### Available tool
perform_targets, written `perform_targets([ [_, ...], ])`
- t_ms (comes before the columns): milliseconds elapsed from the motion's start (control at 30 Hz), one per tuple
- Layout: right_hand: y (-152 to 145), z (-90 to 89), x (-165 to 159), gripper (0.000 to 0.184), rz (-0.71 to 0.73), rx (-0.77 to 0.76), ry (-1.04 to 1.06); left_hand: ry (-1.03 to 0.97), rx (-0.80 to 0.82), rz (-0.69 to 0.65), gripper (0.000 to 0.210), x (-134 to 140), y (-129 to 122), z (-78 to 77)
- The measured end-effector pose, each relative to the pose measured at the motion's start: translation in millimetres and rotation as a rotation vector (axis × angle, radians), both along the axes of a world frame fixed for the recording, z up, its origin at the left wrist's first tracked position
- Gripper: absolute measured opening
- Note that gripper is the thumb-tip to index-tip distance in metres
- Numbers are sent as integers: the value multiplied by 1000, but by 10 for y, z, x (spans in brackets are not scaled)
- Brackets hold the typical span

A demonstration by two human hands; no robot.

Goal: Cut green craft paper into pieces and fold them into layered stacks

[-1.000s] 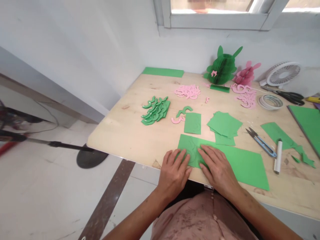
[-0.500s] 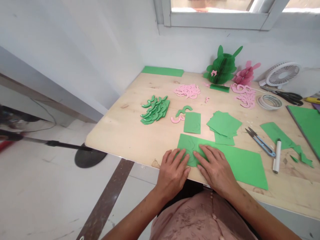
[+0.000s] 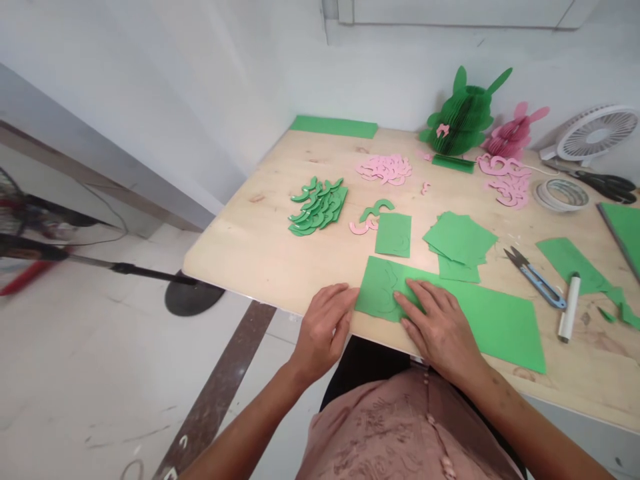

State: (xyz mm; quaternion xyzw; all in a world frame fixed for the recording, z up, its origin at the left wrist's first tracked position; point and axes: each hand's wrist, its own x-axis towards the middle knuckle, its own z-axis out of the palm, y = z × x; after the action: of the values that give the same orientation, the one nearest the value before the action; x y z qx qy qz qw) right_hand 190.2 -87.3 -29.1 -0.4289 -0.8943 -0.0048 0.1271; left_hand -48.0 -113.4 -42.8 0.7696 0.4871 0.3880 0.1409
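Note:
A long green paper sheet (image 3: 500, 320) lies along the table's front edge, with curved pencil lines on its left part. My right hand (image 3: 440, 317) rests on it, open, fingers spread over the paper beside the drawn lines. At the sheet's left edge is my left hand (image 3: 323, 327), its fingers stretched out and holding nothing. Just behind the sheet lie a small green paper rectangle (image 3: 393, 235) with a drawn curve, a wavy green cutout (image 3: 377, 208) and a pink cutout (image 3: 361, 227). Several green paper squares (image 3: 460, 237) are stacked to the right.
Piles of green cutouts (image 3: 320, 207) and pink cutouts (image 3: 385, 169) lie farther back. Blue thread snips (image 3: 537, 279), a white marker (image 3: 570, 310) and a tape roll (image 3: 561, 195) are on the right. Honeycomb paper figures (image 3: 463, 120) and a white fan (image 3: 595, 135) stand by the wall.
My left hand has moved left, off the drawn part of the green sheet to its left edge. My right hand stays on the sheet. The view has shifted slightly.

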Motion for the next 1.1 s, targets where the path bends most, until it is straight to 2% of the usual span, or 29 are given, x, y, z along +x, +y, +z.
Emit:
perform_targets([
  [167,-2,-4,1,34,3,5,3,98,37,-39,46,-9,-9,-29],
  [400,-5,-8,-5,35,-3,-2,4,214,62,-86,39,-24,-32,-72],
  [1100,12,-67,34,36,40,70,20,312,104,-106,36,-36,-31,-54],
])
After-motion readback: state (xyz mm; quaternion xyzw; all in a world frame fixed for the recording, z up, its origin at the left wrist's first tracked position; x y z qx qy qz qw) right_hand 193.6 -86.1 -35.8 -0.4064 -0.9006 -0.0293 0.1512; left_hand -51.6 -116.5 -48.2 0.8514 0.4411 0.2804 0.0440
